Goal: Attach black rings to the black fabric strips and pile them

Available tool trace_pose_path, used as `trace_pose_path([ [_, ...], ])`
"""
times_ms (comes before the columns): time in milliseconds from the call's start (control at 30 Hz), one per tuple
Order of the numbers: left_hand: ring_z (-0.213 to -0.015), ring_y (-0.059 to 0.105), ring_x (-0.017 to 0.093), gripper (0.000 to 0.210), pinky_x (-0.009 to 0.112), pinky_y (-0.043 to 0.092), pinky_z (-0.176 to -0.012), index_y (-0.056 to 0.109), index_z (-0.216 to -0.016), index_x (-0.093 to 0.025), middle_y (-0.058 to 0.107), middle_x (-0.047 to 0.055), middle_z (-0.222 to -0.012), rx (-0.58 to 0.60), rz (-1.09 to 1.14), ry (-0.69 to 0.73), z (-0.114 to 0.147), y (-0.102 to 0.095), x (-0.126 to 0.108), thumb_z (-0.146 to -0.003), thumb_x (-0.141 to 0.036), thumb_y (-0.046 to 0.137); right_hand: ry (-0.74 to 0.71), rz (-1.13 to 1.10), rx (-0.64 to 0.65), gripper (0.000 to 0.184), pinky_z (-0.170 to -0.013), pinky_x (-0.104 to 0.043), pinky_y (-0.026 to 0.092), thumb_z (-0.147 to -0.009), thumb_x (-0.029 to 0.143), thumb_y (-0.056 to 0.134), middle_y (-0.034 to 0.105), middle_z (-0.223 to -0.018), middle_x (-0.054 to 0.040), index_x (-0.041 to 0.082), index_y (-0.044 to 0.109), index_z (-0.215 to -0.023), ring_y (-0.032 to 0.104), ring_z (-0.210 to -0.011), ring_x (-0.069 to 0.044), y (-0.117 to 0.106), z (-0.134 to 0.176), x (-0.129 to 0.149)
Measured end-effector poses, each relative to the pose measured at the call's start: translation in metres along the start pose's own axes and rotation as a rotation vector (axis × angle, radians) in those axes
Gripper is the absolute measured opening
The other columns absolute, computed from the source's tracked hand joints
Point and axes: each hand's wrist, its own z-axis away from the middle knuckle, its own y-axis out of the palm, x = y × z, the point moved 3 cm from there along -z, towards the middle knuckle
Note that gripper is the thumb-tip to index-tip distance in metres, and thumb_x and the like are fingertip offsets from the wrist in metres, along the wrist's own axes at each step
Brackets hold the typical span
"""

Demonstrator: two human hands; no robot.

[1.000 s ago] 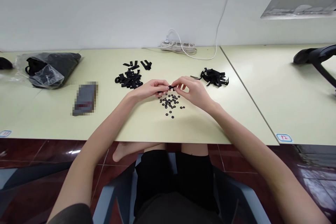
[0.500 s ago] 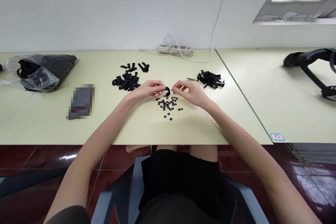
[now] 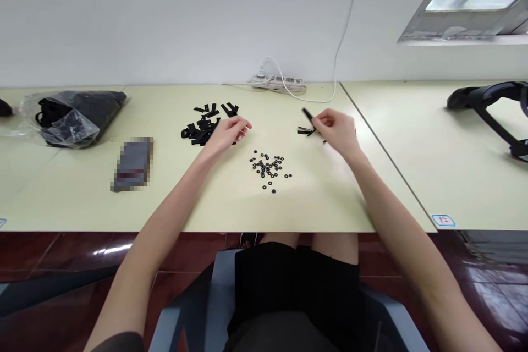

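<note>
My left hand (image 3: 229,133) is over the right edge of a pile of short black strips (image 3: 202,133), fingers loosely bent and nothing visible in them. My right hand (image 3: 336,127) pinches a black strip (image 3: 307,115), which points up and to the left, above a second pile of black strips (image 3: 305,131). That hand covers most of the second pile. Between and below the hands, many small round black pieces with pale centres, like snap buttons (image 3: 267,168), lie scattered on the table.
On the pale table (image 3: 231,203), a blurred-out dark flat object (image 3: 132,165) and a plastic bag of black material (image 3: 78,118) are at left. A power strip (image 3: 278,83) with a white cable lies against the wall. A black curved frame (image 3: 490,113) is at right.
My hands have parted from above the small round pieces. The left moved left and up to the left pile; the right moved right to the other pile and now holds a strip.
</note>
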Motion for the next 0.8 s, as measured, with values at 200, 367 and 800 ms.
trace_pose_path([
  [200,-0.092,0.068,0.026,0.026,0.036,0.05,-0.085,0.079,-0.102,-0.022,0.077,0.008,-0.099,-0.042,-0.564,-0.037,-0.011,-0.053,0.02,-0.092,-0.045,0.074,0.141,0.197,-0.194,0.009,-0.077,-0.04,0.048,-0.089,0.025,0.075,0.071,-0.074,0.0005,0.028,0.067,-0.089,0.068,-0.078,-0.025,-0.025,-0.012,-0.024],
  [367,-0.109,0.07,0.032,0.048,0.041,0.055,-0.097,0.082,-0.112,-0.024,0.075,0.013,-0.118,0.229,-0.679,0.069,-0.015,-0.064,0.031,-0.088,-0.066,0.08,0.048,0.214,-0.108,0.006,-0.075,-0.037,0.045,-0.094,0.023,0.067,0.065,-0.069,0.0022,0.027,0.065,-0.09,0.062,-0.071,-0.022,-0.008,-0.004,-0.007],
  [800,-0.091,0.073,0.028,0.034,0.04,0.053,-0.086,0.082,-0.096,-0.024,0.085,0.009,-0.101,0.145,-0.597,0.138,-0.015,-0.053,0.032,-0.088,-0.057,0.081,-0.131,0.193,0.073,0.009,-0.073,-0.036,0.042,-0.097,0.02,0.066,0.071,-0.073,0.0,0.026,0.064,-0.091,0.064,-0.071,-0.021,0.026,0.014,0.016],
])
